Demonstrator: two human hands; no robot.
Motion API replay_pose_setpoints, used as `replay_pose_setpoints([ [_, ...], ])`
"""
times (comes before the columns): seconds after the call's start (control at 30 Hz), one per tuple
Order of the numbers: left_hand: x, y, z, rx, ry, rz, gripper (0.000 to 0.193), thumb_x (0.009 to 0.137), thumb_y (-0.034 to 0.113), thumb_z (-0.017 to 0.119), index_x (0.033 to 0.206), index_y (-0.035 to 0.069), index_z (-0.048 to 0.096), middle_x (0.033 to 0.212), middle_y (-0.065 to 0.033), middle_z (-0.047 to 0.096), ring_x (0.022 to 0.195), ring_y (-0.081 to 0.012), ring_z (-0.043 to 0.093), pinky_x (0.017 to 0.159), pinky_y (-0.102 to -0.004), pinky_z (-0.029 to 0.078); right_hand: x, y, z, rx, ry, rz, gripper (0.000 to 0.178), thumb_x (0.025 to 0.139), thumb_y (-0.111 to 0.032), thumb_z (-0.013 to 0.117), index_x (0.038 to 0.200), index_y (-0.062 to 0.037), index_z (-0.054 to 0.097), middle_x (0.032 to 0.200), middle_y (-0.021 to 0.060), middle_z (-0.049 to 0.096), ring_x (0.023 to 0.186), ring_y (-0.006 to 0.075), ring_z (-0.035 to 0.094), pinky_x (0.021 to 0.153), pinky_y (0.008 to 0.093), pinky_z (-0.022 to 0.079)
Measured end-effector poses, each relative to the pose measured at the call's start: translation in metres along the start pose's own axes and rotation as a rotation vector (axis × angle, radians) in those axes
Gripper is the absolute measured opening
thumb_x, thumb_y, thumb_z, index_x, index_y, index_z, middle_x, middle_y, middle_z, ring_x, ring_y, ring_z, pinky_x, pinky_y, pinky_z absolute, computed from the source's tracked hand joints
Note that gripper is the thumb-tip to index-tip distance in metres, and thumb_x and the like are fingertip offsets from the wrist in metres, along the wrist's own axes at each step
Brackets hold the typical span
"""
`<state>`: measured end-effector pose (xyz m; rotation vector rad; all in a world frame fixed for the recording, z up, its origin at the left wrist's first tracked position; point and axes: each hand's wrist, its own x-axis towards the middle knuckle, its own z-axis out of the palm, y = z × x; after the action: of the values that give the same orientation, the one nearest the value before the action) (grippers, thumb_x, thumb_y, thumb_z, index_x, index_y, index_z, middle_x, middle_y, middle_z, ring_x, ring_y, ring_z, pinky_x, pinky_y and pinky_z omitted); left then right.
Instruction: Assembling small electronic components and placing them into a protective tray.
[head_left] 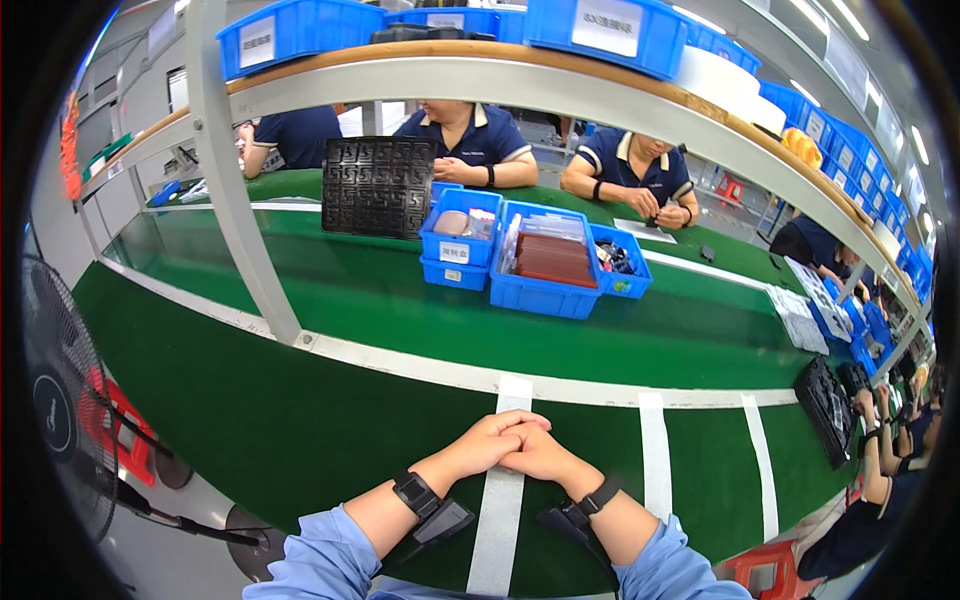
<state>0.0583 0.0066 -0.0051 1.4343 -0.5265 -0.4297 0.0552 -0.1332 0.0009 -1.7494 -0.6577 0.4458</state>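
My left hand [482, 446] and my right hand [545, 455] are clasped together over the green work surface [400, 430], above a white tape strip [497, 525]. The left fingers reach across the right hand, and the right fingers are folded in against the left. No tool or part shows in either hand; the space between the palms is hidden. A black band [416, 494] circles my left wrist, and another black band [600, 495] is on my right wrist. Dark flat devices hang beside both wrists.
Beyond a white rail, blue bins [545, 298] with brown sheets and small parts sit on the green belt [400, 325], near a black moulded tray [375, 188]. Another black tray [826, 410] lies right. A fan [60, 410] stands left. Co-workers sit opposite; a shelf [480, 65] crosses overhead.
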Motion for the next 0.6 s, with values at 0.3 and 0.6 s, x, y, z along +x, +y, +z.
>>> replay_pose_setpoints([
  [0.3,0.004,-0.002,0.0,0.012,-0.035,0.022,0.042,0.071,-0.002,0.038,0.111,0.0,0.054,0.111,-0.01,0.055,0.106,-0.0168,0.05,0.093,-0.0286,0.037,-0.001,0.015,-0.002,0.006,0.034,0.025,0.006,0.068,-0.004,0.059,0.073,-0.0004,0.059,0.063,0.0014,0.056,0.059,0.008,0.051,0.05,0.0238,0.041],
  [0.6,0.002,-0.004,0.002,0.027,-0.038,0.001,0.042,0.072,-0.001,0.038,0.111,0.0,0.053,0.111,-0.0099,0.055,0.105,-0.0168,0.05,0.094,-0.0291,0.037,-0.004,0.013,-0.002,0.071,0.007,0.039,0.009,0.07,-0.004,0.06,0.078,0.0008,0.06,0.067,-0.0008,0.056,0.063,0.0055,0.049,0.053,0.0223,0.04],
])
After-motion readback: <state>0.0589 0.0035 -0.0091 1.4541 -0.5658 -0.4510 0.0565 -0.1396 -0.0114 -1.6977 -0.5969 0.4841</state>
